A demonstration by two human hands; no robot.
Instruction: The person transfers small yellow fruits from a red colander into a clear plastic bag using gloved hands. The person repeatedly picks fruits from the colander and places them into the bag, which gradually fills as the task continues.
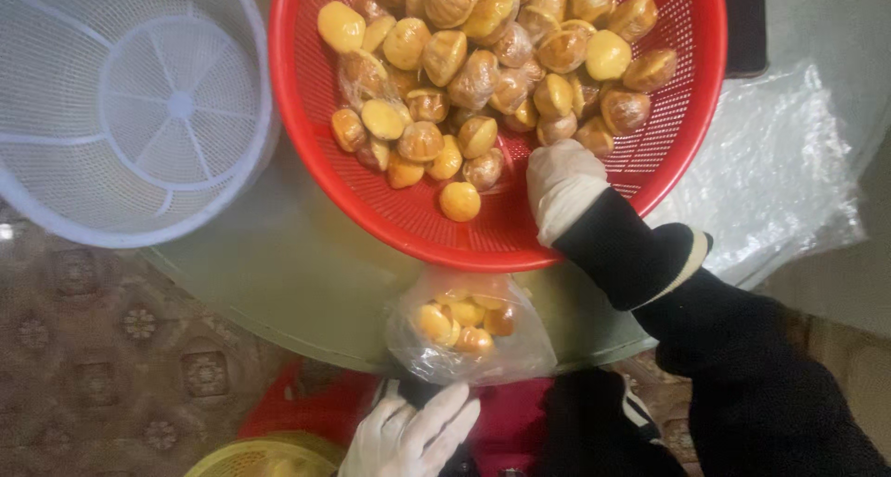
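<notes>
A red mesh basket on a glass table holds a heap of small golden-brown buns, some wrapped in clear film. My right hand, in a white glove with a black sleeve, reaches into the basket's near side and rests against the buns; its fingers are curled, and whether it holds one is hidden. My left hand, also gloved, holds the bottom of a clear plastic bag at the table edge. The bag contains several buns.
An empty white mesh basket stands at the left on the round glass table. Crumpled clear plastic sheeting lies at the right. A yellow basket and red item sit below the table over patterned floor.
</notes>
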